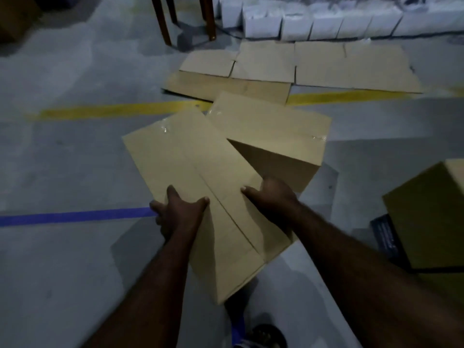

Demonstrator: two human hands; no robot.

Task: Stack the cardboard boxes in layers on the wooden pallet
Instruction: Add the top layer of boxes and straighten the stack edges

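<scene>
Floor (62, 159) of grey concrete is carrying a blue stripe (75, 216) and a yellow stripe (113, 111) at left. Left hand (179, 212) and right hand (272, 197) are gripping a tilted box (195, 167), fingers curling over its sides, just beside a second box (271, 126). Flat cardboard (326, 64) is lying beyond, and a third box (426, 217) is sitting at right.

Legible text, labels, brands, numbers: none.

- Cardboard box (200, 184), nearest the camera: brown faces, nothing readable on them.
- Dark flat item (383, 234) on the floor at the right edge, partly under another box: faint pale lettering, too blurred to read.
- Floor markings: one yellow line (113, 110) and one blue line (75, 216), both plain painted stripes.
</scene>
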